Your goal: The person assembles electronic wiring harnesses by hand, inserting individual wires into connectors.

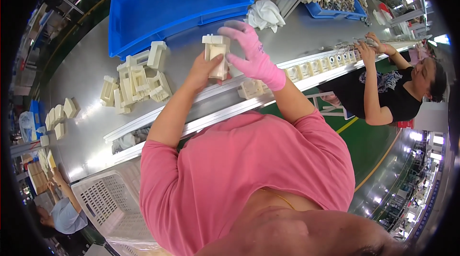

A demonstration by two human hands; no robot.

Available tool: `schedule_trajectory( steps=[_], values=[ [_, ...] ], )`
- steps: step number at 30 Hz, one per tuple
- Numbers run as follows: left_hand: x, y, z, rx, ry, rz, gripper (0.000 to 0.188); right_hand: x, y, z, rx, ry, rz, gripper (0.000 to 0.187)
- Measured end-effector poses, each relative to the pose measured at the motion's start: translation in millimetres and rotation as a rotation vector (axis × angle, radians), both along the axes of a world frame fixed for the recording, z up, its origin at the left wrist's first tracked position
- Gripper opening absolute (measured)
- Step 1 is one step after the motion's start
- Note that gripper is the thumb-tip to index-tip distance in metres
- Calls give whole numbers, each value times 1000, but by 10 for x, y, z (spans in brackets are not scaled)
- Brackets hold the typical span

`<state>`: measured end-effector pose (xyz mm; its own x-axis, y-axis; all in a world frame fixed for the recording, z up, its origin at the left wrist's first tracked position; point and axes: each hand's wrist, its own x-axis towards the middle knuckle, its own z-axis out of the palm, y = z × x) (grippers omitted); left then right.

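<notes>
My left hand (pixel 203 70), bare, grips a cream-white plastic housing (pixel 216 40) above the metal bench, its thumb across the front. Just right of the housing is my right hand (pixel 249 55) in a pink glove, fingers spread and curved, slightly blurred. Nothing shows in that hand; I cannot tell if a fingertip touches the housing. Left of my hands lies a loose pile of similar cream housings (pixel 139 81). Below my right wrist another cream housing (pixel 250 89) sits on the metal rail track (pixel 215 112), in line with a row of them (pixel 311 68) running right.
Beyond my hands stands a large blue tray (pixel 179 21), with a crumpled white cloth (pixel 265 15) beside it. A blue bin (pixel 330 13) of wired connectors is far right. Co-workers sit at right (pixel 390 88) and lower left (pixel 67 215). A white crate (pixel 108 203) stands left of me.
</notes>
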<state>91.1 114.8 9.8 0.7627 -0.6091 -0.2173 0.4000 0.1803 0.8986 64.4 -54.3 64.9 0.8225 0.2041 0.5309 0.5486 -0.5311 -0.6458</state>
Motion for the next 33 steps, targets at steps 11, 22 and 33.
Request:
schedule_trajectory(
  steps=[11, 22, 33],
  values=[
    [223, 660, -108, 1036, -1134, -276, 42, -280, 123, -142, -505, 530, 332, 32],
    [271, 1387, -697, 1648, -1016, -360, 22, -107, 315, -489, -873, 461, 302, 47],
    [447, 1042, -676, 1211, -911, -163, 18, 906, 177, -1186, -880, 695, -162, 57]
  ],
)
